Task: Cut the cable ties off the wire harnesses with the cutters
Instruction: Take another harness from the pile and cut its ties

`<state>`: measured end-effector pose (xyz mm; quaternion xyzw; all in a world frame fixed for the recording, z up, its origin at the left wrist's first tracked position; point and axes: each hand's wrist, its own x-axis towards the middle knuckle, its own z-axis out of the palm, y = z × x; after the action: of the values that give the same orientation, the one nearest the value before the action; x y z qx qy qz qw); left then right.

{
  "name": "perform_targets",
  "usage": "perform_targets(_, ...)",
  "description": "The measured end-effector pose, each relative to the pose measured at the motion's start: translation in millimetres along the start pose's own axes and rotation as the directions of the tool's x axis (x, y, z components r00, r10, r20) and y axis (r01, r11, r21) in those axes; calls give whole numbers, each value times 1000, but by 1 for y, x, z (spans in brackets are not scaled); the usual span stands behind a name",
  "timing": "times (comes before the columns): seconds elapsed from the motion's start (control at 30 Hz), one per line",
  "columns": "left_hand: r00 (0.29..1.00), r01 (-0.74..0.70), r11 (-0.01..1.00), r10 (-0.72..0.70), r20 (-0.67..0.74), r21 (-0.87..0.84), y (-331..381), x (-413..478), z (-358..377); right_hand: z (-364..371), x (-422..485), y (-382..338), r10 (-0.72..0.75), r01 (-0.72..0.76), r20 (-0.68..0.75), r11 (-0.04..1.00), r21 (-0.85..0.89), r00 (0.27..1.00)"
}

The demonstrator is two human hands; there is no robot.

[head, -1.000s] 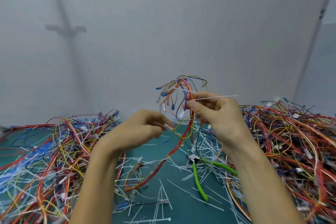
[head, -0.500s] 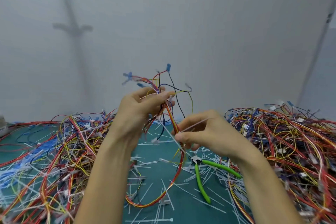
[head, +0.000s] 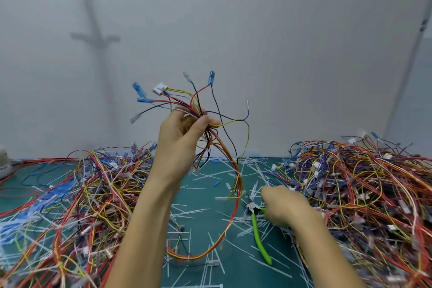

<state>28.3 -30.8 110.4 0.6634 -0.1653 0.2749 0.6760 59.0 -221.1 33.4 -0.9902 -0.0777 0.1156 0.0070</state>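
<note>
Nearest me, my right grip (head: 286,209) lies low over the green-handled cutters (head: 258,236) on the tabletop (head: 201,196). Its fingers curl above one handle, but I cannot tell whether they have closed round it. Higher and further out to its left, my left grip (head: 182,140) pinches the wire harness (head: 211,135) at its neck. I judge it is lifted so that any remaining cable tie shows. Another heap (head: 362,189) lies beyond the right grip.

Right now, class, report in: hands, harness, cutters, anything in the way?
Left hand grips harness, held high. Right hand at green cutters, grasp unclear. Cut ties litter mat around cutters.
</note>
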Motion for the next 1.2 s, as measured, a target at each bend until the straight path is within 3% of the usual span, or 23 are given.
perform_targets(0.17,997,33,997,-28,69,-74,1,-1,3,18,13,-1,36,-36,16,999,1,999)
perform_targets(0.33,991,53,996,-43,129,-73,0,-2,2,18,15,-1,85,-59,-149,984,170,985)
perform_targets(0.43,986,64,995,-51,160,-79,0,-1,-1,8,12,-2,121,-30,-315,960,279,941)
perform_targets(0.53,974,92,992,-70,216,-92,0,0,-3,-4,7,-2,182,90,-543,896,436,820)
perform_targets(0.63,967,108,990,-84,239,-90,1,1,-4,-16,-1,-2,307,233,-721,806,544,621)
perform_targets(0.77,982,105,994,-103,158,-9,1,-1,-3,-28,-12,9,444,314,-799,753,578,407)
perform_targets(0.83,989,135,991,-136,64,19,1,-1,-1,-33,-16,14,460,332,-813,751,571,358)
perform_targets(0.93,974,227,971,-226,-13,70,-1,0,2,-39,-17,16,481,352,-764,690,632,430)
perform_targets(1.1,929,365,927,-356,-105,82,-8,4,3,-47,-27,9,445,473,-612,391,789,654)
perform_targets(1.2,896,436,899,-437,-71,-33,-8,8,4,-49,-31,5,397,446,-602,420,791,693)
